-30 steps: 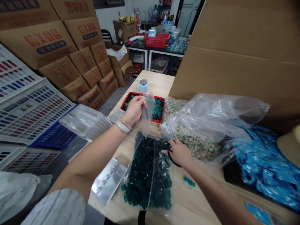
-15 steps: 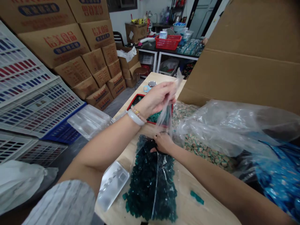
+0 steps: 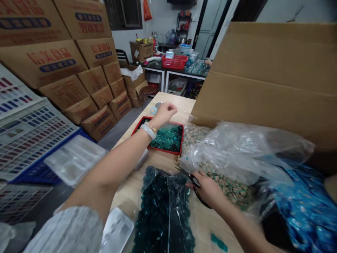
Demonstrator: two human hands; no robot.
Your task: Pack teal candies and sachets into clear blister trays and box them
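Note:
A pair of black scissors [image 3: 195, 181] is in my right hand [image 3: 207, 189], blades pointing up and left over the top end of a clear plastic bag. Dark teal cubes fill that bag [image 3: 163, 214], which lies lengthwise on the wooden table [image 3: 205, 228]. My left hand [image 3: 165, 113] is raised above a red-rimmed tray [image 3: 181, 140] of green bits, its fingers pinched together. A faint see-through film shows just right of those fingers; whether they still hold it is unclear. A loose teal piece [image 3: 219, 242] lies right of the bag.
Clear plastic trays [image 3: 116, 232] sit at the table's left edge and on blue and white crates [image 3: 75, 158]. To the right, an open carton [image 3: 263, 80] holds many small wrapped pieces [image 3: 229, 182] under plastic sheeting. Stacked cartons [image 3: 58, 59] line the left wall.
The bag's gathered top, earlier stretched upward by my left hand, is gone from between my hands. My right hand has drawn back to the right, showing the scissors. The view has shifted.

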